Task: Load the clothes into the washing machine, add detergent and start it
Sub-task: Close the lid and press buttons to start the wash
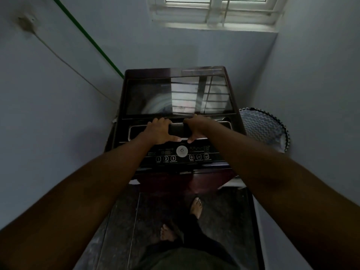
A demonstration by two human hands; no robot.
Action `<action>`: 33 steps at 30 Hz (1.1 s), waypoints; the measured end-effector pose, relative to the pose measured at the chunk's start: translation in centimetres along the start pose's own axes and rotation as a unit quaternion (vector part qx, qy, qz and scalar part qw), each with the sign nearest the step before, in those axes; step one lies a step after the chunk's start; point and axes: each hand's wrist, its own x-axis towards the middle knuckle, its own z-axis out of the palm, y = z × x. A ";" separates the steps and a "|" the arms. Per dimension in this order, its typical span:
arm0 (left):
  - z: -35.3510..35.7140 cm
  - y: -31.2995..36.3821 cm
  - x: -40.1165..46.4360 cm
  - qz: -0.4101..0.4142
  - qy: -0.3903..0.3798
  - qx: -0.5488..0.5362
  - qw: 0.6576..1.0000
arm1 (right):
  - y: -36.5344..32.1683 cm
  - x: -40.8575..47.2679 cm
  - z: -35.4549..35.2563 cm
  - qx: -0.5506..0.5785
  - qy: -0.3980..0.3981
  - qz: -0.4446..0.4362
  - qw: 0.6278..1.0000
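both arms reached straight forward over the washing machine [175, 114], which stood in the corner under the window [216, 10]; the left hand [158, 131] and right hand [196, 128] gripped the front edge of its closed glass lid [148, 98], fingers curled over the rim, thumbs spread below, near the control panel [181, 152]; a patterned basket [263, 127] stood just beside the machine on the right.

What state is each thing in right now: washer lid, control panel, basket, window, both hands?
Washer lid: down, flat on the machine.
Control panel: markings visible; whether it is powered, cannot tell.
Laundry basket: upright beside the machine; contents cannot be made out.
Window: appears closed.
Left hand: grips the lid's front edge.
Right hand: grips the same edge.
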 end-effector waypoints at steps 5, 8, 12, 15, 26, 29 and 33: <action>0.6 -0.5 0.2 0.000 0.024 -0.034 0.999 | 0.4 1.0 -1.3 -0.001 -0.056 -0.020 0.998; 0.6 -0.8 0.4 -0.005 0.035 -0.076 0.996 | 0.4 1.6 -1.7 0.000 -0.053 -0.028 0.998; 0.4 -0.9 1.2 -0.024 0.020 -0.100 0.995 | 0.5 2.9 -1.6 -0.021 -0.053 -0.031 0.998; 0.0 -0.2 1.7 -0.055 -0.001 -0.096 0.994 | 0.9 4.0 -1.5 -0.036 -0.053 -0.034 0.997; -1.1 -0.5 3.6 -0.129 -0.096 -0.205 0.965 | 0.1 6.7 -3.9 -0.031 -0.091 0.000 0.995; -1.1 -1.0 2.9 -0.120 -0.097 -0.231 0.961 | -0.6 7.0 -5.2 0.058 -0.169 -0.038 0.983; -1.0 -1.8 3.3 -0.122 0.040 -0.408 0.904 | -1.7 9.0 -7.8 -0.007 -0.264 -0.185 0.947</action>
